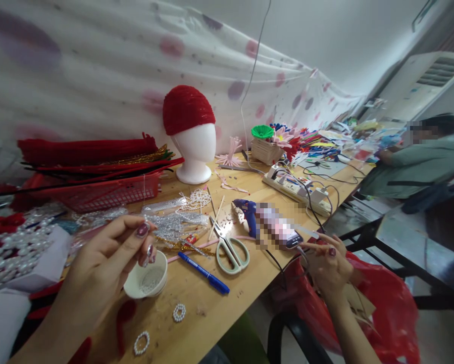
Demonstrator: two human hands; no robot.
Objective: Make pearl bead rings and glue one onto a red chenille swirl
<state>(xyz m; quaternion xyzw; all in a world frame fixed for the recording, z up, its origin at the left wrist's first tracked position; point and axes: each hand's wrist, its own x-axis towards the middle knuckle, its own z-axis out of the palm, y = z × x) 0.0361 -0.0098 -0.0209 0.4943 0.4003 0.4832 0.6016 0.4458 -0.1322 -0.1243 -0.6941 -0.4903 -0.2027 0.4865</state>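
Pinching with the left hand (104,263), can't tell on what, beside a smooth, round white cup (160,262)! Half-curling the right hand (333,265) by a flat, black-edged phone (292,240).

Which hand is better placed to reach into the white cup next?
Probably the left hand: it is close beside the white cup, though whether it pinches something small is unclear. The right hand is farther off, by the phone, with the scissors and blue pen lying between.

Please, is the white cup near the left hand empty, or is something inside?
Not empty: small, pale bead-like pieces lie in the white cup, with bare inner wall showing above them.
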